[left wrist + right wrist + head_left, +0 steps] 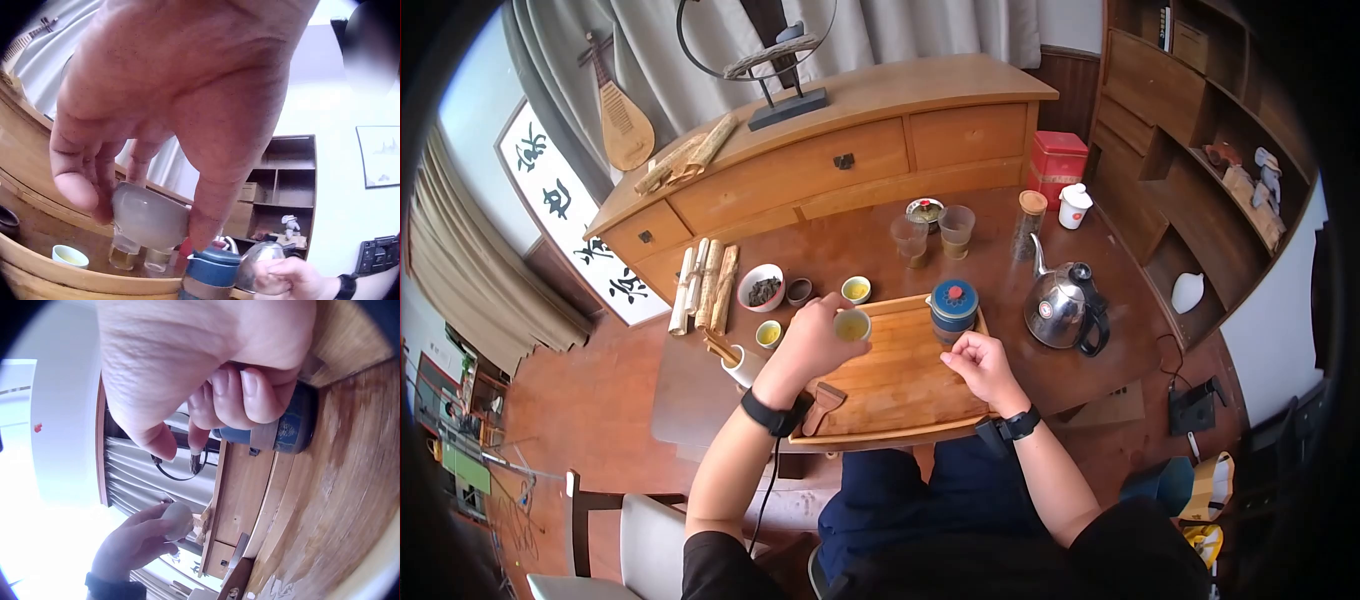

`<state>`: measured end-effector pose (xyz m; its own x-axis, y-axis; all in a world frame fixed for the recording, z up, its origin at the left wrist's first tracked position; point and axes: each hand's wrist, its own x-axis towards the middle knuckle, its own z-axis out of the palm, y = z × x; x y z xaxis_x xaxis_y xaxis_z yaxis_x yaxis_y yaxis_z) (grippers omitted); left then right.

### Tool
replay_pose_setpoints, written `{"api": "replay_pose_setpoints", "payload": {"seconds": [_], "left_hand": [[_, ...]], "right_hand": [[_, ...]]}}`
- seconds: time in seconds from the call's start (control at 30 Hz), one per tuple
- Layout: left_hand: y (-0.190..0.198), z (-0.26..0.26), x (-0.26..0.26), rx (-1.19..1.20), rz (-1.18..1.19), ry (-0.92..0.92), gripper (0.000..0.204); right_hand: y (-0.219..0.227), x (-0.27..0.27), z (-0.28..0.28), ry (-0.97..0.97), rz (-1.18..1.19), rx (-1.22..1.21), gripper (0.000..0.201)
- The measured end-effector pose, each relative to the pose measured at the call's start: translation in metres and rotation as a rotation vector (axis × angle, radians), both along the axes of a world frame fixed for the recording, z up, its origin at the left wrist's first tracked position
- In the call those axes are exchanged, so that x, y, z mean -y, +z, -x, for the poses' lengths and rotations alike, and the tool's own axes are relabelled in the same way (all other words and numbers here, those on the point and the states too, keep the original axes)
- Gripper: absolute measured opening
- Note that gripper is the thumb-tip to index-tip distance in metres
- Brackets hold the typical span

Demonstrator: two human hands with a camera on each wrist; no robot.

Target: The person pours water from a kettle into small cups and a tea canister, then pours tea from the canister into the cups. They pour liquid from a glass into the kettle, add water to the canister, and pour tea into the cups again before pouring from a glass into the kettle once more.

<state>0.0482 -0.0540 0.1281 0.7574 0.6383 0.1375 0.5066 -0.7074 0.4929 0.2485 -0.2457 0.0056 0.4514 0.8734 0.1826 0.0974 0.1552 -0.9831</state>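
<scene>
My left hand [805, 345] grips a small translucent cup [852, 326] of pale yellow liquid between thumb and fingers, above the left part of the wooden tray [890, 375]. In the left wrist view the cup [150, 215] hangs under the palm, slightly tilted. Just in front of the blue lidded teapot [953, 305] is my right hand [988, 375], fingers curled and holding nothing. The right wrist view has the teapot [294, 422] behind those curled fingers, with a gap between thumb and index fingertips; whether the hand touches the pot cannot be told.
Two tea cups [856, 290] and a bowl of dark leaves [761, 288] stand left of and behind the tray. Two glass vessels [956, 232] are farther back. A steel kettle [1060, 305] stands at the right, and a brown scraper [824, 405] lies at the tray's front left.
</scene>
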Motion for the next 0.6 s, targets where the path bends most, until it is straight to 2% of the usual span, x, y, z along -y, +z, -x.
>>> {"api": "replay_pose_setpoints", "payload": {"seconds": [0.07,0.3,0.43,0.57,0.6], "left_hand": [[0.02,0.016,0.019,-0.004,0.13,-0.055,0.055],[0.083,0.039,0.063,0.059,0.192,-0.159,0.048],[0.118,0.047,0.083,0.15,0.301,-0.267,0.054],[0.151,0.057,0.105,0.202,0.244,-0.375,0.057],[0.158,0.058,0.109,0.25,0.218,-0.462,0.057]], "right_hand": [[0.001,0.0,0.001,0.004,0.001,-0.002,0.022],[0.001,0.0,0.002,-0.011,0.003,0.019,0.02],[0.001,0.0,0.004,-0.015,0.004,0.012,0.02],[-0.001,0.0,0.001,-0.005,0.03,0.023,0.02],[0.001,0.0,0.002,-0.01,0.022,0.03,0.02]]}}
